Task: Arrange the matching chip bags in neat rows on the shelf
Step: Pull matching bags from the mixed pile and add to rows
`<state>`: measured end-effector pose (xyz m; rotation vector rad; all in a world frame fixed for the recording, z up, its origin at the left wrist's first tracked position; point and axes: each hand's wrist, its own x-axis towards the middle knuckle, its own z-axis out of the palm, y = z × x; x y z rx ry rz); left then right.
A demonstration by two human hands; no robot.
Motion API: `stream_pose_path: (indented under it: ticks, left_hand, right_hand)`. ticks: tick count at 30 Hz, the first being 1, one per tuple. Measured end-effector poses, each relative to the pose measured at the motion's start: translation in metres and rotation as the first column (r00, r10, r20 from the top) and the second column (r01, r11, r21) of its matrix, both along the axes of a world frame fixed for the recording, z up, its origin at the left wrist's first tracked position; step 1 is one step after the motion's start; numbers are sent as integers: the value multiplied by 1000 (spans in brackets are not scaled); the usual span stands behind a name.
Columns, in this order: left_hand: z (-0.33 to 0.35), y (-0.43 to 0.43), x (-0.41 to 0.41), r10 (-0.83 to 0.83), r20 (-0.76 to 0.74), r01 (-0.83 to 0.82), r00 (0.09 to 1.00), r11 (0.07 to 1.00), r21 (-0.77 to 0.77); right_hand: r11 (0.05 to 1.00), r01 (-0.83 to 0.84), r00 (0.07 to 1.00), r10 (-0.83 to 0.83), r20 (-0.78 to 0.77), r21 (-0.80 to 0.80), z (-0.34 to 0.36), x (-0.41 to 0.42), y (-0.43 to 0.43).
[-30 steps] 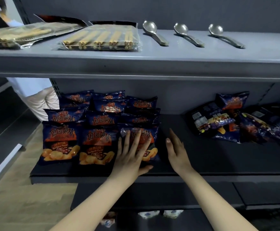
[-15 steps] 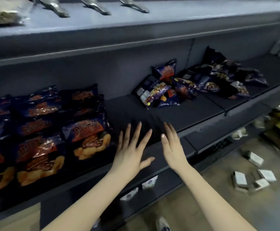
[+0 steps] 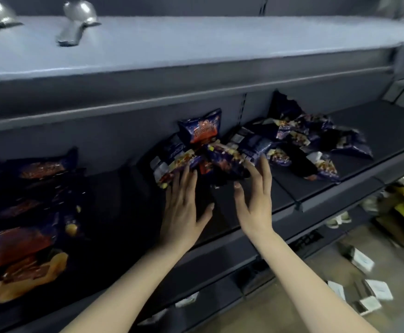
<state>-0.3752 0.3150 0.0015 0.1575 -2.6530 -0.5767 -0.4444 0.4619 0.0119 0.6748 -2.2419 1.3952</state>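
At the centre of the frame, the left hand [image 3: 180, 210] and right hand [image 3: 256, 200], fingers spread and gripping nothing, touch the loose heap of dark blue chip bags [image 3: 210, 155] on the dark grey metal shelf [image 3: 316, 188].

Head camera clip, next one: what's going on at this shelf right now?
A person is sorting chip bags on a dark shelf. Both hands reach into a loose heap of bags in the middle of the shelf: the left hand has its fingertips on a bag at the heap's near left edge, and the right hand is open at its near right side. Neither has closed on a bag yet. On the left, bags in rows lie flat already. More jumbled bags wait further right.
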Motion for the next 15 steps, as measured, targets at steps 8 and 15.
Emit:
stream_pose_path:
  ticks: [8,15]
  left_hand:
    - [39,25,-104,30,95,11,995,915,-403]
    - [31,29,-125,50,49,-20,998,873,-487]
  right_hand:
    - [858,-295,949,214,230,420,18,-95,21]
    - [879,-256,958,174,228,403,-6,-100,19]
